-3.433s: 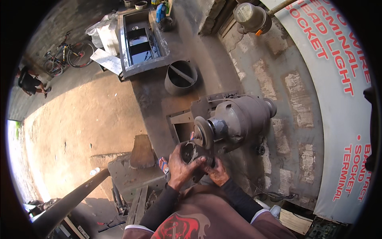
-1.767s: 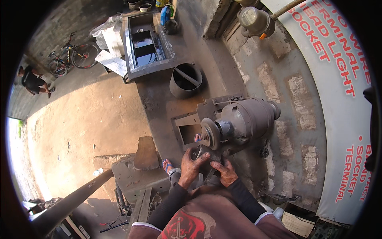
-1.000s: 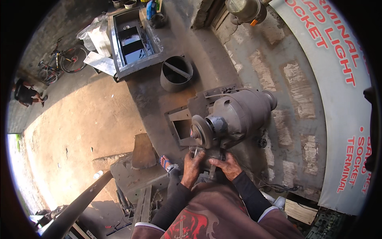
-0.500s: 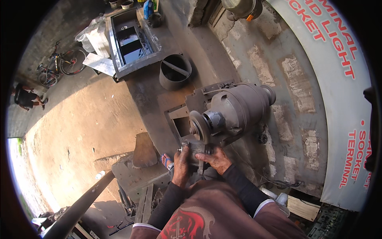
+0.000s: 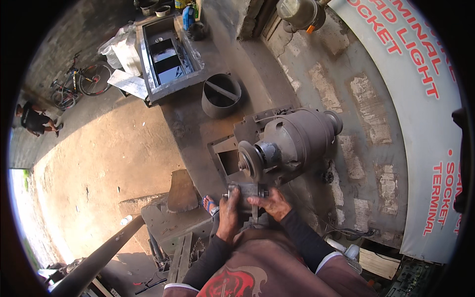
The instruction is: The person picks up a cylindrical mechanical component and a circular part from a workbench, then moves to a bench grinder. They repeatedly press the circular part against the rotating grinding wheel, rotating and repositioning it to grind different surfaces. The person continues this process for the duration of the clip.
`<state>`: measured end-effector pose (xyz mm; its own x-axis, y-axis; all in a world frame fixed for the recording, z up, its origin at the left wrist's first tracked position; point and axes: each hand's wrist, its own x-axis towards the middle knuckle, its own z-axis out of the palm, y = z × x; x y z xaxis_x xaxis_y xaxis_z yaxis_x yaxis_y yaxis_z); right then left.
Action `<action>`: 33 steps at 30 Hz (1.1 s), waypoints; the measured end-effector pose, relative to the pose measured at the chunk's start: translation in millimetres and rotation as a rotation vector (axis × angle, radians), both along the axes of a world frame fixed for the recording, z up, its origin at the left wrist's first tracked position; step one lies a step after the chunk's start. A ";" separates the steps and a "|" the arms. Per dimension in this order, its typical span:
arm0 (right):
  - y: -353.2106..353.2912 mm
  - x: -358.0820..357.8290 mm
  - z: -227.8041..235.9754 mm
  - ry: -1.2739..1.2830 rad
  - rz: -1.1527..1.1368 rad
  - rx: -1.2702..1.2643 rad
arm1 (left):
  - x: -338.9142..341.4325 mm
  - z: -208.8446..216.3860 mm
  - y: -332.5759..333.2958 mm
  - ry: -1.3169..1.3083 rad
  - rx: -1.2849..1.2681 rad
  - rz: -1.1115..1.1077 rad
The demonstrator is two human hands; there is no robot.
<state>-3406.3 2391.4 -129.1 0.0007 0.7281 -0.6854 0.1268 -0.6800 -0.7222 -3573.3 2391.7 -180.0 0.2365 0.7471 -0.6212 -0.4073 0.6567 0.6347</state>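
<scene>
A big grey bench grinder (image 5: 292, 141) stands in front of me, its grinding wheel (image 5: 250, 163) facing left. Just below the wheel I hold a flat grey metal piece (image 5: 246, 190) on the tool rest. My left hand (image 5: 228, 208) grips its left end, and my right hand (image 5: 269, 203) presses on its right end. Both forearms in dark sleeves come up from the lower edge.
A round dark metal bucket (image 5: 221, 95) and an open metal tank (image 5: 166, 54) sit beyond the grinder. A foot in a sandal (image 5: 210, 204) rests by a steel block (image 5: 170, 218). A painted wall runs along the right. A bicycle (image 5: 79, 84) and a crouching person (image 5: 34, 121) are far left.
Earlier both hands held a round dark part near the wheel. They have since lowered and now grip a flat metal piece under the wheel.
</scene>
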 end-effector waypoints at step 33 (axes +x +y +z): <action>-33.1 19.2 -32.1 0.451 0.013 0.100 | -17.4 13.1 -33.2 0.050 0.178 0.016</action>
